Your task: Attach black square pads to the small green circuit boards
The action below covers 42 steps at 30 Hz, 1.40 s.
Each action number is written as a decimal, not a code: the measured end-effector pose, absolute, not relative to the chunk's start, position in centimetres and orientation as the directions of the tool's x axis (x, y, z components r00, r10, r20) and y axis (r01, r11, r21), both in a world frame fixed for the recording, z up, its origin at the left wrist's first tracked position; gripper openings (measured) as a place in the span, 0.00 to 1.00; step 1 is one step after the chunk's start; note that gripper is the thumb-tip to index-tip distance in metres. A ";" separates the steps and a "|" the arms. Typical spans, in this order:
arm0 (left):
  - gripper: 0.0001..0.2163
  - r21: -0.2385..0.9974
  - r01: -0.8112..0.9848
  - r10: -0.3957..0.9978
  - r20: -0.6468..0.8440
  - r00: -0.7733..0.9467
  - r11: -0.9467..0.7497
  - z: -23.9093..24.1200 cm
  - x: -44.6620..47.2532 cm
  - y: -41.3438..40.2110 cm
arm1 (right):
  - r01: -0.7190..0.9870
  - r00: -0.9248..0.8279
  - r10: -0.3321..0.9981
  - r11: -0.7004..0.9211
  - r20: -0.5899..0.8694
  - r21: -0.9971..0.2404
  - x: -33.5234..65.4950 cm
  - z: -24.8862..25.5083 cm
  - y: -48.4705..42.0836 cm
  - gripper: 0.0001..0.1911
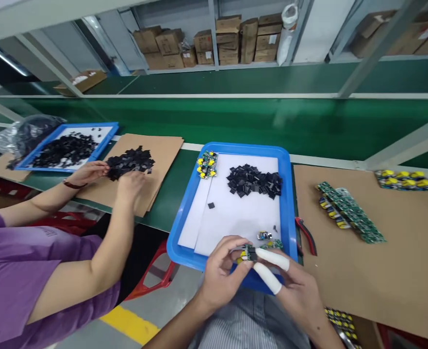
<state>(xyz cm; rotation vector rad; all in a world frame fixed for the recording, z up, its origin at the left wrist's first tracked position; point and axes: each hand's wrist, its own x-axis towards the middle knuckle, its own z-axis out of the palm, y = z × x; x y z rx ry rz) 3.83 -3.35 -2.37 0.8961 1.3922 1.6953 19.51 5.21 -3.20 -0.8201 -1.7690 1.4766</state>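
Pinched between both hands, a small circuit board (249, 253) is held just over the near rim of the blue tray (290, 203). The left hand (219, 276) is curled, thumb and fingertips closed on the board's left edge. The right hand (297, 291) is closed on its right edge with 2 fingers in white finger cots (272, 259), likely worn to keep skin off the parts. The edge grip seems chosen to leave the board's face exposed.

Inside the tray a white paper sheet (236, 218) is laid, probably so small dark pieces show up. A pile of black parts (254, 180) is heaped at its far side, and boards with yellow components (206, 164) are stacked in its far-left corner. Red-handled cutters (306, 235) are left just right of the tray, within reach. Further right, a row of circuit boards (350, 212) is lined up on a cardboard sheet (381, 271).

Left of the tray, a co-worker's hands (126, 182) are placed at another black pile (130, 162). Beyond the tray a green conveyor belt (236, 121) is seen, then shelving with cartons (228, 41).
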 end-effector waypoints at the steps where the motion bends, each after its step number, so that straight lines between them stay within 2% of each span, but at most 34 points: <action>1: 0.16 0.986 -0.110 0.883 0.056 -0.467 -0.121 -2.4 3.7 -3.3 | 0.045 -0.582 0.798 0.224 0.157 -0.974 19.3 -2.9 5.2 0.18; 3: 0.15 0.988 -0.105 0.891 0.056 -0.450 -0.115 -2.5 3.4 -3.3 | 0.032 -0.610 0.759 0.311 0.228 -0.950 18.9 -2.3 5.2 0.20; 6: 0.16 0.992 -0.063 0.896 0.070 -0.438 -0.108 -2.6 3.1 -3.3 | -0.009 -0.622 0.736 0.335 0.267 -0.942 18.3 -1.9 5.5 0.19; 13: 0.16 0.994 0.072 0.899 0.103 -0.425 -0.080 -2.5 2.8 -3.4 | -0.044 -0.690 0.713 0.126 0.121 -0.991 18.4 -2.4 5.6 0.20; 17: 0.16 0.994 0.081 0.891 0.107 -0.442 -0.079 -2.5 2.8 -3.3 | -0.020 -0.691 0.715 0.128 0.106 -0.992 18.3 -2.3 5.3 0.19; 20: 0.15 0.996 0.060 0.895 0.091 -0.436 -0.072 -2.4 2.9 -3.3 | -0.041 -0.701 0.709 0.064 0.074 -0.997 18.4 -2.3 5.4 0.17; 23: 0.16 0.996 -0.045 0.902 0.056 -0.428 -0.083 -2.4 2.8 -3.2 | -0.075 -0.700 0.714 -0.042 0.022 -0.996 18.7 -2.2 5.4 0.18; 26: 0.16 0.988 -0.127 0.906 0.025 -0.423 -0.086 -2.6 2.7 -3.3 | -0.048 -0.699 0.712 0.048 0.068 -0.998 18.8 -1.9 5.2 0.20; 29: 0.15 0.992 -0.099 0.914 0.033 -0.404 -0.079 -2.6 2.5 -3.4 | 0.008 -0.724 0.673 0.227 0.151 -0.974 18.6 -1.5 5.2 0.22; 31: 0.14 0.995 -0.068 0.925 0.046 -0.377 -0.077 -2.4 2.4 -3.5 | 0.023 -0.747 0.645 0.272 0.164 -0.962 18.6 -1.3 5.5 0.22; 34: 0.13 0.997 0.061 0.948 0.055 -0.313 -0.038 -1.5 1.7 -3.4 | 0.017 -0.755 0.630 0.294 0.181 -0.956 19.0 -1.4 6.2 0.19; 36: 0.14 0.959 0.283 0.957 0.094 -0.274 -0.014 -0.8 0.2 -2.6 | 0.025 -0.697 0.686 0.317 0.211 -0.948 19.4 -1.7 6.8 0.17; 38: 0.15 0.824 0.567 0.950 0.175 -0.259 0.003 -0.2 -2.5 -0.9 | 0.053 -0.611 0.758 0.330 0.231 -0.943 20.1 -2.3 7.3 0.15; 39: 0.16 0.710 0.704 0.939 0.221 -0.262 0.029 0.0 -4.2 0.2 | 0.072 -0.573 0.786 0.329 0.231 -0.942 20.4 -2.7 7.5 0.14; 42: 0.19 0.557 0.823 0.914 0.269 -0.303 0.109 0.0 -9.9 4.2 | 0.118 -0.516 0.831 0.308 0.207 -0.944 21.7 -4.0 8.0 0.12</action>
